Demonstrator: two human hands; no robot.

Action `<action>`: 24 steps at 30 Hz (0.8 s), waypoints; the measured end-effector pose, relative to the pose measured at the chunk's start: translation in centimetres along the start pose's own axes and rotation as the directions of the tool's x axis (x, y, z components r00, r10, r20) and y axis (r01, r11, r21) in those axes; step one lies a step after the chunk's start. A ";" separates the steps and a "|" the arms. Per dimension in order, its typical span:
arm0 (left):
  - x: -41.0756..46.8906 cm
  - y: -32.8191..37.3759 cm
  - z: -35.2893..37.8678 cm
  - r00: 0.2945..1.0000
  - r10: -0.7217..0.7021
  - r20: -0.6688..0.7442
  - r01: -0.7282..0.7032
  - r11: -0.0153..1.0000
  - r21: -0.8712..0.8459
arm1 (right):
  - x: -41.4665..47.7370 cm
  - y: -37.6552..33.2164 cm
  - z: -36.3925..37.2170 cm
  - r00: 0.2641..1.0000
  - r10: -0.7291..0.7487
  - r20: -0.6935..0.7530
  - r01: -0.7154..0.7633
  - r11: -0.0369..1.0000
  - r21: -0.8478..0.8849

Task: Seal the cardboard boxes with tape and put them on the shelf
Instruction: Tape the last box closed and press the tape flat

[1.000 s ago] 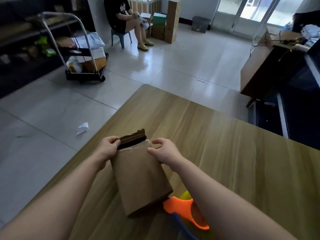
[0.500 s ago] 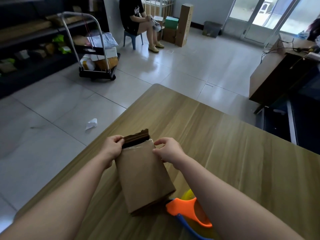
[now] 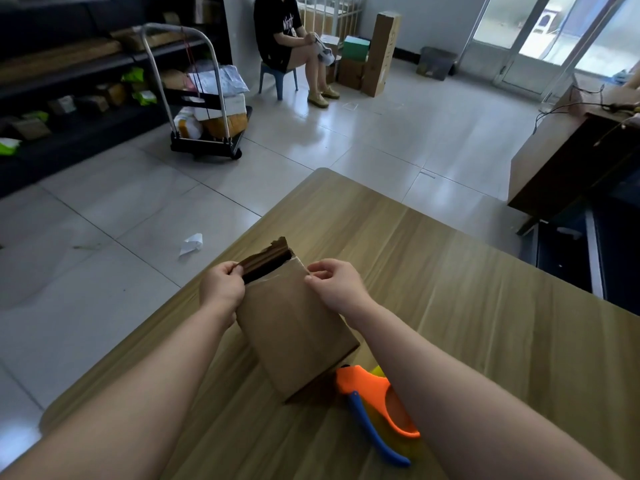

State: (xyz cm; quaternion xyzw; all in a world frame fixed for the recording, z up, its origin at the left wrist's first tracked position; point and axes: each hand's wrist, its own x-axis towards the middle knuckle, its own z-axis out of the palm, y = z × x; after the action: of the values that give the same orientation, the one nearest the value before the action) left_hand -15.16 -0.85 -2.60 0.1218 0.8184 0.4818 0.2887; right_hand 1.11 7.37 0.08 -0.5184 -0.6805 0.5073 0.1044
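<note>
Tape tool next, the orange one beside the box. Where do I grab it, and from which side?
Grip the blue handle, coming down from the near side. It slants free toward you on the table. The orange body sits close against the cardboard box, and the right forearm covers its right part.

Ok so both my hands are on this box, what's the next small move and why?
Probably fold the raised flap down over the open end of the cardboard box. The left hand pinches that flap, the right hand pinches the opposite corner, and the tape dispenser lies untouched beside the box, so closing likely comes before taping.
</note>
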 end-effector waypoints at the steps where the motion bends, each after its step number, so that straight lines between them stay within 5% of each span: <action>1: 0.0 -0.1 -0.1 1.000 -0.005 -0.013 0.005 1.000 0.011 | 0.0 0.1 0.0 1.000 0.005 0.017 -0.006 1.000 0.024; 4: 0.1 -0.5 -0.2 0.998 -0.033 -0.053 0.035 0.999 0.035 | -0.1 1.1 0.0 0.998 0.064 0.011 -0.065 0.995 0.077; 8: 0.4 -1.2 -0.4 0.994 -0.079 -0.070 0.082 0.996 0.042 | -0.3 3.5 -0.2 0.971 0.219 -0.096 -0.228 0.968 -0.102; 15: 0.4 -1.2 -0.3 0.991 -0.098 -0.091 0.103 0.993 0.052 | -1.4 6.8 -1.3 0.830 0.546 0.114 -0.543 0.838 -0.059; 24: 0.7 -1.3 -1.1 0.988 -0.074 -0.138 0.087 0.992 0.088 | -3.0 7.1 -1.7 0.820 0.502 0.274 -0.436 0.859 -0.268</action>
State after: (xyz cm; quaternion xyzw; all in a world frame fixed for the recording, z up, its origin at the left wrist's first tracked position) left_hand -16.28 -1.98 -3.55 0.0694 0.8619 0.4378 0.2463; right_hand 7.80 5.55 -3.64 -0.5842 -0.5846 0.5292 -0.1921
